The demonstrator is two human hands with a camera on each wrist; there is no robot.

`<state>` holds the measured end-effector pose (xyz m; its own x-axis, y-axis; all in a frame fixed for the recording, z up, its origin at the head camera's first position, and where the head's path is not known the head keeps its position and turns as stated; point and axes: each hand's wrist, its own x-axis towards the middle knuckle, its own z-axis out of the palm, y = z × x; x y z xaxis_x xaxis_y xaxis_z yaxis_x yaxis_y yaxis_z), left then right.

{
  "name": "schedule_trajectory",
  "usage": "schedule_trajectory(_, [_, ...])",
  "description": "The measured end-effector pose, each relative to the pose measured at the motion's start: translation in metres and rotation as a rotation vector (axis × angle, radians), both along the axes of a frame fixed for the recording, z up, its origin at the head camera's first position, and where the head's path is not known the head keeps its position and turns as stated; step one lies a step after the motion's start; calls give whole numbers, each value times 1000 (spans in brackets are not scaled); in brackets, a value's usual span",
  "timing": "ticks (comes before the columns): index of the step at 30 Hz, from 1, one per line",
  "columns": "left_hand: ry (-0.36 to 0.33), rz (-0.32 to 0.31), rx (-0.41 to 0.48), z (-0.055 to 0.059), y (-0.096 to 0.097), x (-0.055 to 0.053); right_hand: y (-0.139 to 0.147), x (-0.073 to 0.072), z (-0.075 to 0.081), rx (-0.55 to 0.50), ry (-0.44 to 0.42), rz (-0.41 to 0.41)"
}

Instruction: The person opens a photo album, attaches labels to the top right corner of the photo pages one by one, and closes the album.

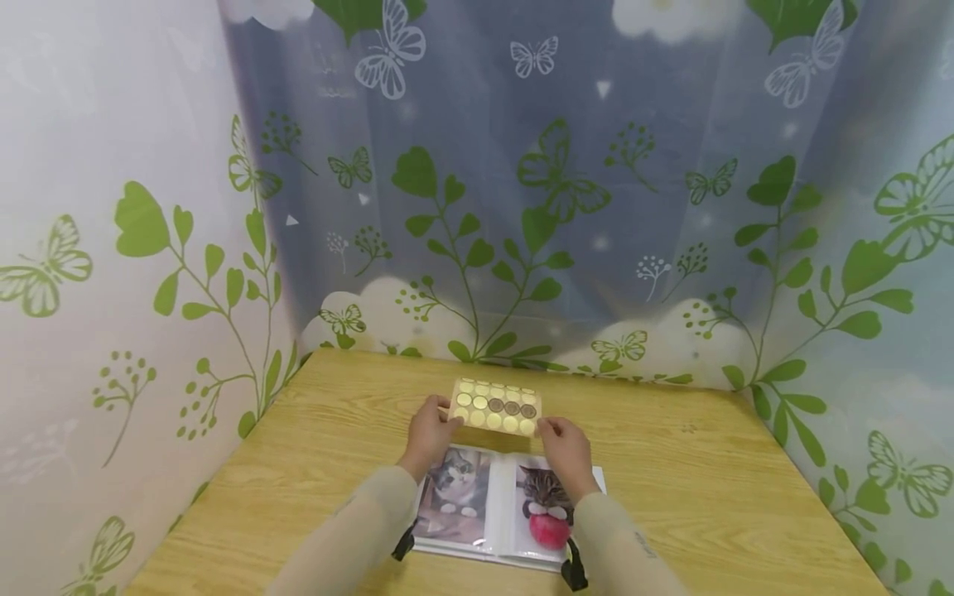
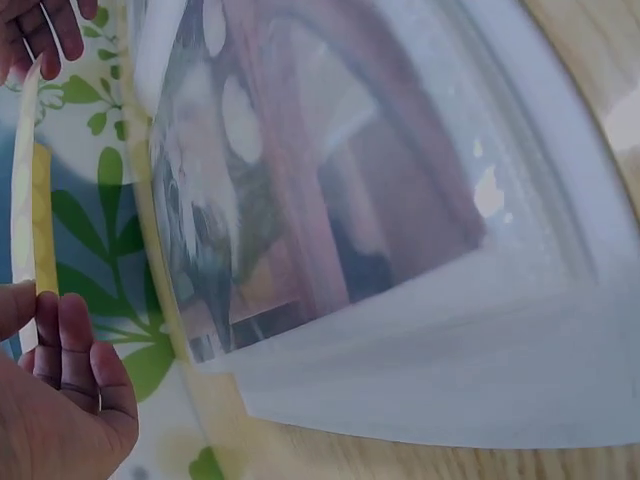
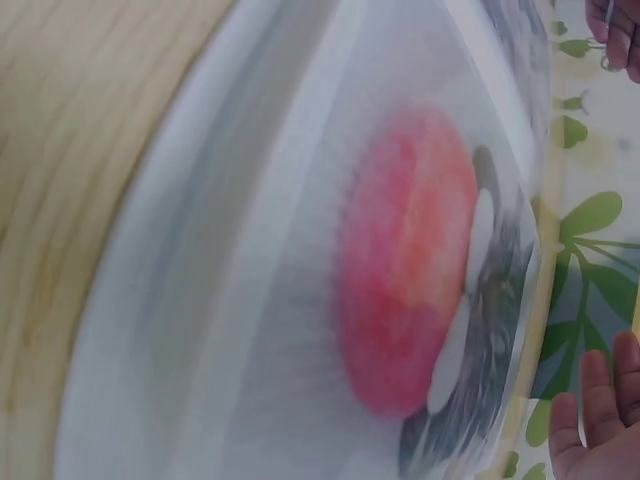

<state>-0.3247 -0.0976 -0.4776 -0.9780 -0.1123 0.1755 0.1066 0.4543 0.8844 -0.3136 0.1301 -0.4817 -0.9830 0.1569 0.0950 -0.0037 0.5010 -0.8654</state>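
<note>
We see a cream sheet (image 1: 495, 406) with rows of round stickers (image 1: 479, 402), mostly pale gold, three brown. We note beige sleeves (image 1: 365, 517) and black straps (image 1: 572, 569). The white album (image 1: 504, 509) shows us a grey-and-white cat (image 1: 456, 476), a striped tabby (image 1: 544, 487) and a pinkish-red ball (image 1: 549, 531). The table (image 1: 708, 480) shows yellow wood grain; green leaves (image 1: 414, 172) and butterflies (image 1: 559, 175) pattern the blue-grey-and-white curtain (image 1: 477, 108).

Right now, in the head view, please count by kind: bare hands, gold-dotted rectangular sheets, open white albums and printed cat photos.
Bare left hand, bare right hand: 2
Gold-dotted rectangular sheet: 1
Open white album: 1
Printed cat photos: 2
Total: 6
</note>
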Motion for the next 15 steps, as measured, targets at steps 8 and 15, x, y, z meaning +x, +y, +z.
schedule_trajectory(8, [-19, -70, 49, -5, 3, 7, 10, 0, 3, -49, -11, -26])
schedule_trajectory(15, [-14, -81, 21, -7, 2, 10, 11, 2, 4, -55, -31, -48])
